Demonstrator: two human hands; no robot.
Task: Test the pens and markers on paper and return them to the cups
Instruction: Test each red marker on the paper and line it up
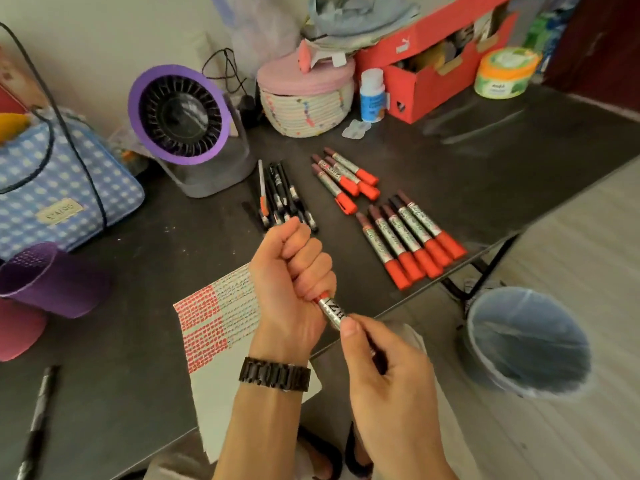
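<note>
My left hand (292,271) is clenched round the red cap end of a marker (331,309). My right hand (391,368) pinches its silver barrel, above the front edge of the table (138,237). On the table are a purple cup (52,282), marked paper (221,313), black pens (284,195) and rows of red markers (412,237). A bin (526,341) stands on the floor.

Purple fan (178,114), lidded basket (304,109), perhaps a lined bin (502,358).
</note>
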